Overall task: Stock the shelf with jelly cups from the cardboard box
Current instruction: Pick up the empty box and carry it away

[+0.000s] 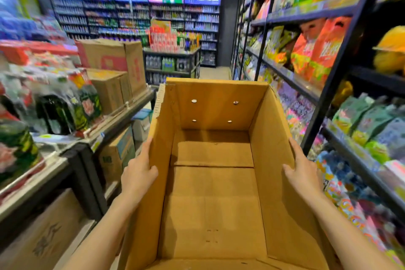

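A large open cardboard box (215, 105) fills the middle of the head view, held up in front of me in a shop aisle. Its inside is bare brown cardboard; no jelly cups show in it. My left hand (140, 171) lies flat against the outside of the box's left wall, thumb hooked over the rim. My right hand (303, 170) presses the right wall the same way, thumb on the inner face. The black shelf rack (324, 92) on my right holds colourful snack bags.
A low display shelf (72, 149) on the left carries packaged goods and stacked brown cartons (114, 59). More cartons stand on the floor under it. Ahead, the aisle floor (215, 72) runs to a drinks island and a back wall of bottles.
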